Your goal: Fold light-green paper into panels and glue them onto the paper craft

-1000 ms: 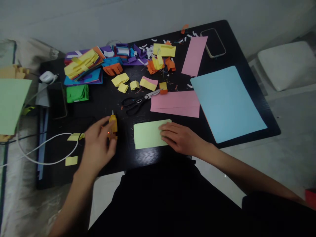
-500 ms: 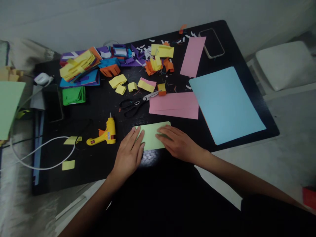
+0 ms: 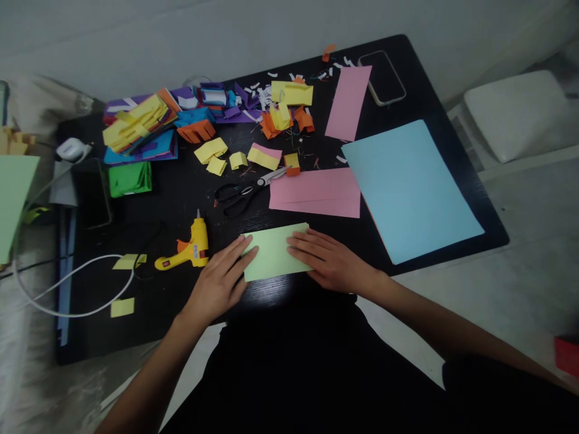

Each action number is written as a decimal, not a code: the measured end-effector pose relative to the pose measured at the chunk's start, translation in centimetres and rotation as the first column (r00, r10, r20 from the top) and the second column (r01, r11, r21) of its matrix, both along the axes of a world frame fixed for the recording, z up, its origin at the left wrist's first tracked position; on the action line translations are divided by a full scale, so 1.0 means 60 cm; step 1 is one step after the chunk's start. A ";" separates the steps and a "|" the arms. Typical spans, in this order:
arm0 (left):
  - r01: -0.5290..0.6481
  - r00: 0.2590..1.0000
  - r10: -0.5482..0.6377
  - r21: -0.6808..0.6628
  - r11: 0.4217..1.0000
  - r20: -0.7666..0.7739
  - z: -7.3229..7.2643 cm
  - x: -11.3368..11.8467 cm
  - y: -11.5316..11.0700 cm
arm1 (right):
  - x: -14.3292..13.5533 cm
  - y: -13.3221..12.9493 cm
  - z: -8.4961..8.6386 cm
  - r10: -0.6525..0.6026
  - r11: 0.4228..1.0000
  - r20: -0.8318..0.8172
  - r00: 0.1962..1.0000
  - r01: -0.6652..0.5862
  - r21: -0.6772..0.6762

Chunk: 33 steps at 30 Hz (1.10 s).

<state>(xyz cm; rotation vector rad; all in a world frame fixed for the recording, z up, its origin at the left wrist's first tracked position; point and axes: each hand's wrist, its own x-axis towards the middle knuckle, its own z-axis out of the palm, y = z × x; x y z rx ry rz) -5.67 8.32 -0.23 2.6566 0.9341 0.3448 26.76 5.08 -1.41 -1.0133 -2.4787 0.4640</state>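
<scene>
A folded-looking light green paper (image 3: 271, 253) lies at the table's front edge, between my two hands. My left hand (image 3: 219, 280) rests its outstretched fingertips on the paper's left end. Over the right end, my right hand (image 3: 332, 259) lies flat with its fingers extended. Whether the thumbs reach under the paper is hidden. Just beyond it lie pink paper strips (image 3: 316, 202) and black-handled scissors (image 3: 246, 193), with the blades pointing right. To the left of my left hand is a yellow glue gun (image 3: 192, 247).
Blue paper sheets (image 3: 411, 193) cover the table's right part, near a phone (image 3: 382, 78) and another pink strip (image 3: 348, 102). Folded coloured papers (image 3: 140, 123) and scraps (image 3: 265, 96) fill the back. A white cable (image 3: 90, 265) loops at left beside a dark phone (image 3: 90, 193).
My left hand has slid left, off the middle of the green paper to its left end. The right hand's fingers have flattened and shifted slightly at the right end. The whole view has shifted a little.
</scene>
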 end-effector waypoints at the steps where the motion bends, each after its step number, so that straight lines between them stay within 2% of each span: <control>1: 0.009 1.000 -0.009 0.015 1.000 0.004 -0.001 -0.003 0.003 | 0.000 0.000 -0.002 0.005 1.000 0.002 1.000 -0.005 0.002; 8: 0.034 0.997 -0.038 0.072 0.997 0.061 -0.005 -0.004 0.004 | -0.001 -0.005 -0.010 0.006 1.000 0.024 1.000 -0.007 0.015; 14: 0.015 0.999 -0.016 0.020 1.000 0.046 -0.003 0.003 0.007 | -0.002 -0.007 -0.008 -0.011 0.999 0.013 1.000 0.010 0.049; 16: 0.034 0.999 -0.033 -0.040 0.999 0.025 0.010 0.003 0.013 | -0.004 -0.009 -0.007 -0.026 0.998 0.016 1.000 0.025 0.062; 21: 0.067 0.997 -0.071 -0.274 0.959 -0.007 0.066 0.005 0.051 | -0.011 -0.016 -0.008 -0.071 0.995 0.001 0.997 0.071 0.072; 22: 0.056 0.998 -0.057 -0.309 0.950 0.007 0.074 0.012 0.061 | -0.012 -0.017 -0.009 -0.074 0.995 -0.007 0.997 0.074 0.074; 24: -0.034 0.999 0.044 -0.362 0.932 0.019 0.080 0.035 0.081 | -0.014 -0.018 -0.010 -0.077 0.994 -0.033 0.997 0.079 0.076; 26: -0.111 0.990 0.135 -0.364 0.925 0.041 0.076 0.067 0.096 | -0.018 -0.018 -0.009 -0.082 0.993 -0.049 0.995 0.086 0.085; 29: -0.079 0.992 0.105 -0.314 0.946 0.065 0.061 0.112 0.106 | -0.028 -0.020 -0.008 -0.123 0.986 -0.064 0.990 0.129 0.103; 33: -0.136 0.977 0.178 -0.304 0.943 0.114 0.045 0.133 0.105 | -0.043 -0.023 -0.008 -0.164 0.977 -0.087 0.983 0.174 0.121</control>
